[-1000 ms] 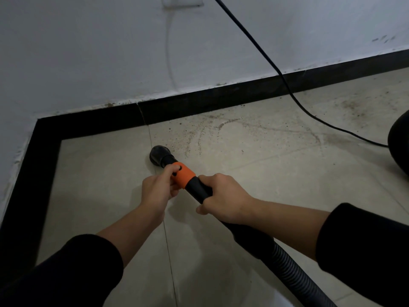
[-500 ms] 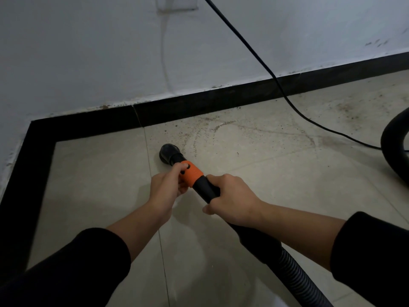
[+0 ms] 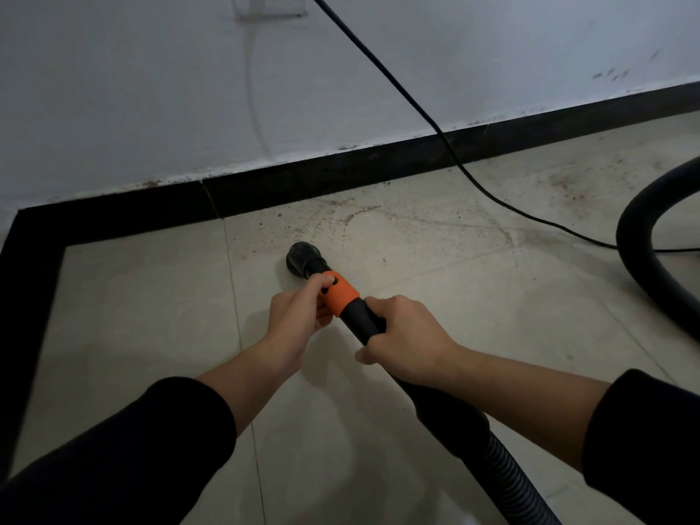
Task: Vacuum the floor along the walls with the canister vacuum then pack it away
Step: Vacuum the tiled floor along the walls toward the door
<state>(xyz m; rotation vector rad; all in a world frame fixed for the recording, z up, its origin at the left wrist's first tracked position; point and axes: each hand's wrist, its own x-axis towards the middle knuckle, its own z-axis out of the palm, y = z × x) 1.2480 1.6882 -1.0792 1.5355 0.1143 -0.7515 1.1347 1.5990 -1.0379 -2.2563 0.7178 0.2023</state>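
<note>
Vacuum hose [image 3: 503, 462] runs up from the lower right into a black tube [image 3: 358, 322], which my right hand [image 3: 407, 344] grips with its fingers curled round it, just behind the orange collar [image 3: 341, 293]. My left hand [image 3: 293, 320] pinches that collar, thumb on top and fingers tucked under. The round nozzle [image 3: 305, 255] points down at the pale tile floor [image 3: 144, 297], beside a swirl of dust [image 3: 341, 221] near the black skirting [image 3: 341, 176]; I cannot tell if it touches. A power cord [image 3: 397, 81] drops across the white wall [image 3: 113, 89] towards the hose loop [image 3: 636, 236] at the right.
</note>
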